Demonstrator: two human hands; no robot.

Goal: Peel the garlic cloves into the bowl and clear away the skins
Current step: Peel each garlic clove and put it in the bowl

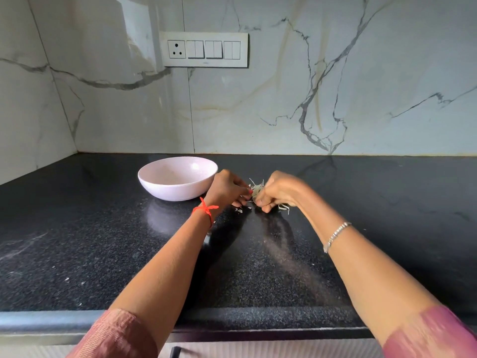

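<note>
Well, left hand (227, 188) and right hand (277, 191) each pinch garlic skins (256, 189) beside the bowl (175, 191)

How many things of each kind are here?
Bowl: 1
Hands: 2, left hand, right hand
Wrist bands: 2, red thread, silver bracelet
Switch plate: 1
Garlic skins clump, held by both hands: 1
Total: 7, loose scraps uncounted

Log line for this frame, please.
left hand: pinches garlic skins | right hand: grips garlic skins | flakes: on counter | bowl: left of hands
</note>
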